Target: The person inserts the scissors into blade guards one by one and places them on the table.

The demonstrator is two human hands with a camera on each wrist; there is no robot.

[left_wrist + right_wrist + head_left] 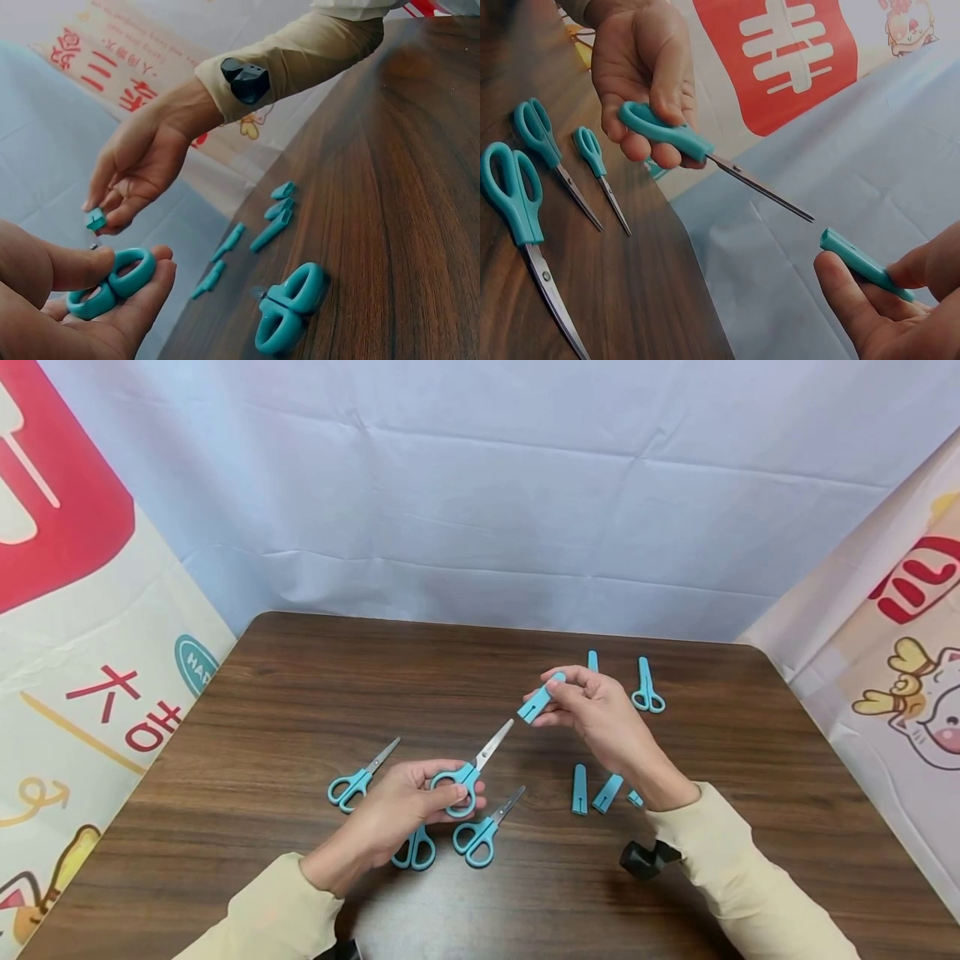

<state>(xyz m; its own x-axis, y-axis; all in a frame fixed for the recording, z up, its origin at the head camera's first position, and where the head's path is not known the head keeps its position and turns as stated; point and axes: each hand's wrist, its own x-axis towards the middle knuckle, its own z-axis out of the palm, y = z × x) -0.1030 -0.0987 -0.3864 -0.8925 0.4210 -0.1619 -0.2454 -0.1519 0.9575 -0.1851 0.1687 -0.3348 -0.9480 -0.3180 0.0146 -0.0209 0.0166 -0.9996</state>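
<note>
Fingers of the left hand (408,800) pinch scissors (470,772), blades bare; fingers of the right hand (596,706) are clamped on a blade cap (539,702), its mouth near the blade tips. Beyond them lies a sheathed pair (644,677); loose caps (579,790) lie on their near side.

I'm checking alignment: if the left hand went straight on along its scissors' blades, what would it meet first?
Most likely the open end of the blue cover in the right hand; the blades point roughly at it, though depth is uncertain.
</note>
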